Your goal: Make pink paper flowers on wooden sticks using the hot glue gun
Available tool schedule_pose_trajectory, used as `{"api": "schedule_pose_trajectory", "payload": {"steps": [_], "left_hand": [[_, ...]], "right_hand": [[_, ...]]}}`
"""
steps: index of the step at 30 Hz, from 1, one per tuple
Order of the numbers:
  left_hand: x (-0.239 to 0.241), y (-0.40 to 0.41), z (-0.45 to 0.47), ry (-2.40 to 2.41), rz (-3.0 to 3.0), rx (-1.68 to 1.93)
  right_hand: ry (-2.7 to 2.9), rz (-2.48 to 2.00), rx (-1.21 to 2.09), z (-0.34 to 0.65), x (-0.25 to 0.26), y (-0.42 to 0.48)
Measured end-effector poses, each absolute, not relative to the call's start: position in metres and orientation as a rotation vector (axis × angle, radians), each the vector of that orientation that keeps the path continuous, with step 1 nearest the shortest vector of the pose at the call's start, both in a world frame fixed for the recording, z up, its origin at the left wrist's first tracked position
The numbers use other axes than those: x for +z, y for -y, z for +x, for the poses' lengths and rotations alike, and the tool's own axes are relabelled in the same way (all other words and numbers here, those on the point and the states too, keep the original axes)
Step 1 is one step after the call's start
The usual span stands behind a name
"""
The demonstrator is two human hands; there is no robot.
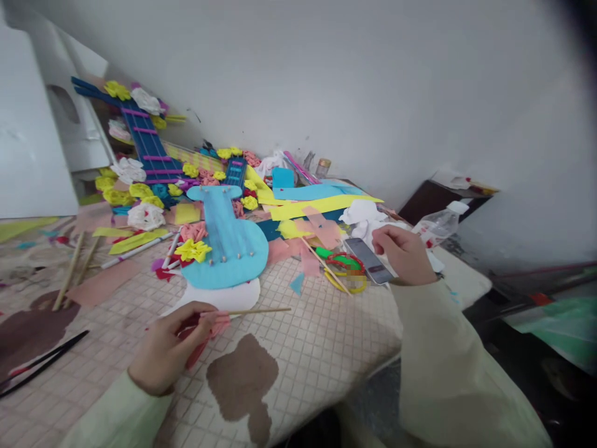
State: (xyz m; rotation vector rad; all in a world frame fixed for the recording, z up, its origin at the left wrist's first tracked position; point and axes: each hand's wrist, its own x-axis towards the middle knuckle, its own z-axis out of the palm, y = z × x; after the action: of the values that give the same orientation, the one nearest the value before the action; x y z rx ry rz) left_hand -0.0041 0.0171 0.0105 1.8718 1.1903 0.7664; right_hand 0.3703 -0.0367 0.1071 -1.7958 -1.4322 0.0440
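Observation:
My left hand rests on the checked cloth near the front edge. Its fingers are closed on a thin wooden stick and a strip of pink paper. My right hand is further right, fingers curled around the end of a dark phone. Between the hands lies a light blue guitar-shaped cutout with small pins, on a white piece.
Paper flowers, yellow and pink scraps and blue sheets crowd the back of the table. A dark blue guitar neck leans at the back left. Scissors with coloured handles, a plastic bottle and black strips lie about.

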Motion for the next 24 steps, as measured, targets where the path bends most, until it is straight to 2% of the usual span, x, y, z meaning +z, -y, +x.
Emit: {"api": "schedule_pose_trajectory", "payload": {"steps": [5,10,14,19,24], "left_hand": [[0.016,-0.016,-0.001,-1.156,1.796,0.866],[0.015,-0.014,0.002,-1.123,1.734,0.931],[0.013,-0.017,0.0,-1.11,1.688,0.993],[0.015,-0.021,-0.002,-1.146,1.654,1.029],[0.014,-0.02,-0.001,-1.078,1.642,0.994]], "right_hand": [[1.614,-1.527,0.386,0.292,0.11,0.034],[2.063,-1.265,0.407,0.215,0.079,0.008],[2.331,-1.181,0.565,0.174,0.057,-0.013],[2.217,-1.207,0.766,0.164,0.047,-0.026],[2.149,-1.171,0.776,0.169,0.037,-0.024]]}}
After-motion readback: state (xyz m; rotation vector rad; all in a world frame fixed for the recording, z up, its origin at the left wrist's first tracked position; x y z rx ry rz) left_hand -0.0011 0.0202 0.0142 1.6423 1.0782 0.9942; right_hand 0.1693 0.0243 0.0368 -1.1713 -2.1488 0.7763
